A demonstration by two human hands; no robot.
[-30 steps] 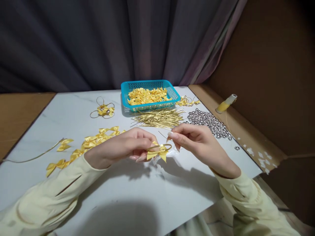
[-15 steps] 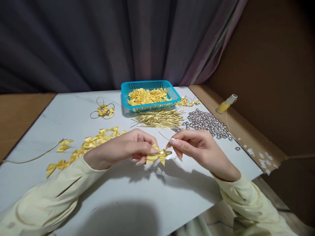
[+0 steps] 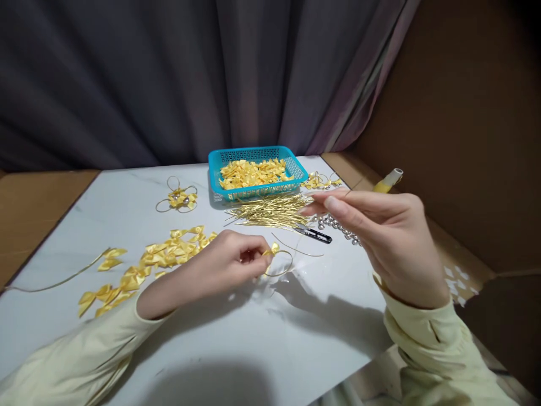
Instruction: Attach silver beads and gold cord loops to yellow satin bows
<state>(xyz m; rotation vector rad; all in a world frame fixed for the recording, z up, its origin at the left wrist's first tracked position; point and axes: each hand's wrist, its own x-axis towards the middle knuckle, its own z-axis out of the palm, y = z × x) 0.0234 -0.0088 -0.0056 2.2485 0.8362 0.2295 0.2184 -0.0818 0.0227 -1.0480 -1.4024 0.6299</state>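
My left hand [image 3: 236, 256] is closed in a pinch on a yellow ribbon bow [image 3: 274, 248], mostly hidden by the fingers. A loop of gold cord [image 3: 291, 264] sticks out on the bow's right side. My right hand [image 3: 376, 225] is raised above the table's right side, thumb and fingers pinched together. A thin, straight, needle-like piece [image 3: 355, 185] shows just beyond the thumb; its full length is hidden. Between the hands a thin cord [image 3: 302, 251] curves over the table. Black-handled thread snips [image 3: 315, 234] lie beyond it.
A blue basket [image 3: 214, 180] of yellow bows stands at the back, with gold cord pieces [image 3: 270, 211] before it. Silver beads [image 3: 333, 223] are partly behind my right hand. Loose bows [image 3: 164, 251] lie left, finished-looking loops [image 3: 181, 197] behind them. A thread spool [image 3: 389, 179] stands right.
My right hand has moved up and to the right, away from the bow. My left hand has turned, so less of the bow shows and the cord loop stands out.
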